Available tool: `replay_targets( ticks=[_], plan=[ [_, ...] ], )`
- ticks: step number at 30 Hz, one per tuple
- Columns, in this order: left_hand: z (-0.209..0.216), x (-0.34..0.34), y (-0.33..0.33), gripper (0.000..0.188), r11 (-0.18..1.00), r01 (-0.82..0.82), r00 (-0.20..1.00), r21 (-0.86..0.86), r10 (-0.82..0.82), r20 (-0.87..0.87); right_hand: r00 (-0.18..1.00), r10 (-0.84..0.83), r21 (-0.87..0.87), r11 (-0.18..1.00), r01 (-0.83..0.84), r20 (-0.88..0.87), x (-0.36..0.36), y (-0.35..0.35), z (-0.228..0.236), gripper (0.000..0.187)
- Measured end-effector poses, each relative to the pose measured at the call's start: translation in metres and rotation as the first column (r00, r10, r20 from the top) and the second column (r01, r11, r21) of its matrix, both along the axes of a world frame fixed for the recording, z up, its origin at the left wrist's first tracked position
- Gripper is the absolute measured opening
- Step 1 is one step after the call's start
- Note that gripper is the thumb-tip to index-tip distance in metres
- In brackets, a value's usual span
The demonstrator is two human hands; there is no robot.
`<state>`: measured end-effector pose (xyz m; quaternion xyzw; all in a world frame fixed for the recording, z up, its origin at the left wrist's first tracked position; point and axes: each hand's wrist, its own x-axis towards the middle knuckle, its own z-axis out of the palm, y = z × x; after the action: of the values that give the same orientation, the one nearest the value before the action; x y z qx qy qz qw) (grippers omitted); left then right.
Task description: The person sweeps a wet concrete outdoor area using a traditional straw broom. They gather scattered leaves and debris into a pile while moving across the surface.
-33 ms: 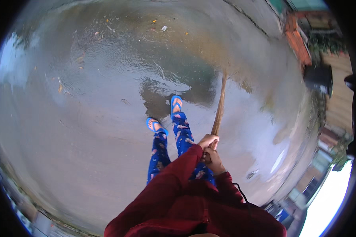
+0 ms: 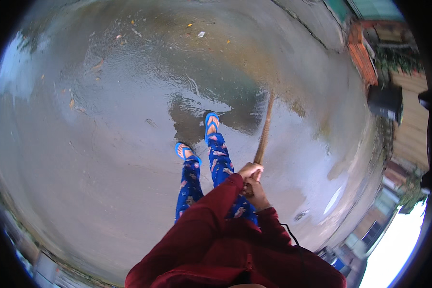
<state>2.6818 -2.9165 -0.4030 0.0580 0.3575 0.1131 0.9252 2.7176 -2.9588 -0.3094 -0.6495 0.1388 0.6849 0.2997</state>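
Note:
A long brown stick broom (image 2: 265, 132), a bundle of thin ribs, slants away from me with its far end on the wet ground. My left hand (image 2: 250, 170) is closed around its near part. Just below, nearer my body, my right hand (image 2: 258, 194) grips the same broom, its fingers wrapped and partly hidden. The hands are touching or almost so. Shallow water (image 2: 240, 98) with ripples lies left of the broom's far end.
My feet in blue flip-flops (image 2: 211, 124) stand left of the broom on wet concrete (image 2: 105, 192). Ahead lie a white scrap (image 2: 201, 34) and scattered yellow leaves. To the right are a black bin (image 2: 386, 102) and an orange brick edging (image 2: 361, 55).
The broom and both hands have shifted slightly left, and the far end sits a little nearer to me. Both hands keep their hold.

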Motion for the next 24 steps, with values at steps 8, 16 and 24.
replay_targets(
  ticks=[8,16,24],
  plan=[
    [-0.054,-0.212,0.035,0.01,0.727,-0.629,0.777,-0.275,0.573,-0.261,0.609,0.786,0.291,0.611,-0.736,-0.109,-0.156,0.055,-0.087,0.011],
    [0.004,-0.126,0.165,0.011,0.66,-0.561,0.397,0.5,0.744,-0.537,0.472,0.865,0.469,0.491,-0.734,-0.168,-0.036,0.217,-0.041,0.011],
    [-0.006,0.063,0.191,0.012,0.939,-0.337,0.939,-0.064,0.332,-0.087,0.888,0.428,0.07,0.893,-0.444,0.17,0.07,0.191,-0.007,0.011]
  ],
)
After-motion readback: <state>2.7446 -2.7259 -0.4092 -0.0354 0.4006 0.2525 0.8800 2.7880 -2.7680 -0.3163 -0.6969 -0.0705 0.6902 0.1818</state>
